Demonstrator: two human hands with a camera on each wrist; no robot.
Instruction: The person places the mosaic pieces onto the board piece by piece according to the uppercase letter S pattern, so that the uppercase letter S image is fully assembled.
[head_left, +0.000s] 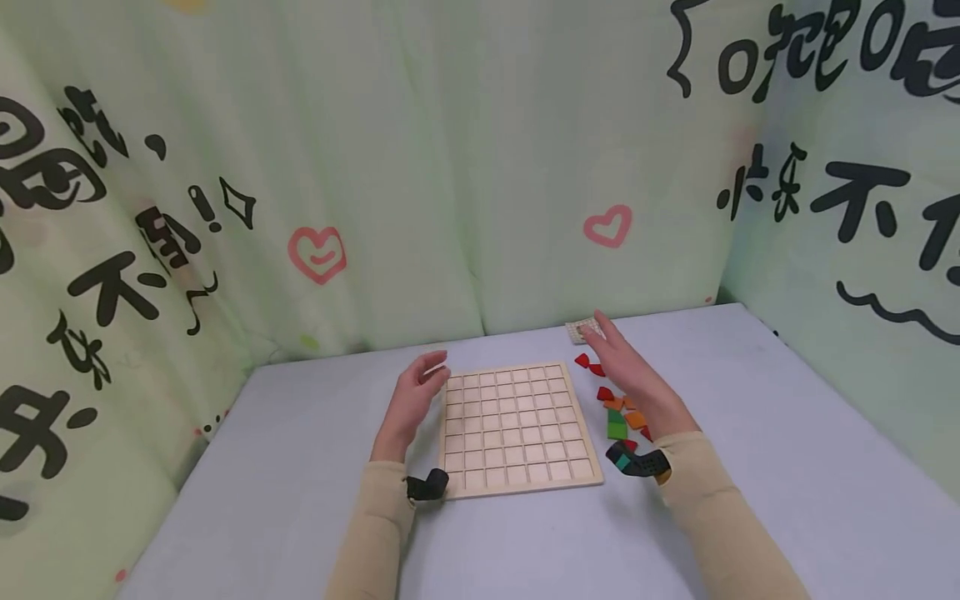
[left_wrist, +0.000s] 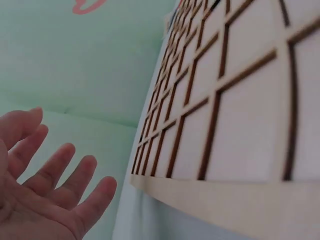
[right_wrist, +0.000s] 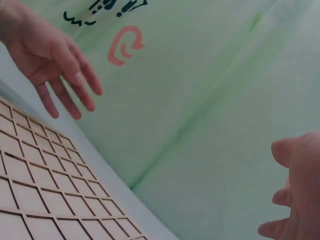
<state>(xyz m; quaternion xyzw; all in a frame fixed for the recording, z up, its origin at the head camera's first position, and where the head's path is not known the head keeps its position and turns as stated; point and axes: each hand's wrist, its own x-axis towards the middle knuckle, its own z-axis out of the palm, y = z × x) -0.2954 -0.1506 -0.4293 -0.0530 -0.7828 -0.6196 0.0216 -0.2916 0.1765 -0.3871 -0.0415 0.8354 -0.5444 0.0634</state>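
A square wooden grid board (head_left: 523, 435) lies flat on the table, its cells bare. My left hand (head_left: 411, 398) hovers at the board's far left corner, holding nothing. In the left wrist view that hand's fingers (left_wrist: 92, 200) are spread and relaxed, apart from the board. To the right of the board, my right hand (head_left: 636, 373) is raised above small coloured pieces, with nothing in its grasp. Red (head_left: 605, 393), orange (head_left: 635, 420) and green (head_left: 617, 427) pieces lie there in a loose row, partly hidden by the right hand and wrist.
A small pale gridded item (head_left: 576, 332) sits at the table's back edge, partly behind the right fingers. The white-covered table (head_left: 300, 467) meets a light green curtain (head_left: 450, 167) with black writing and pink hearts at the back and sides.
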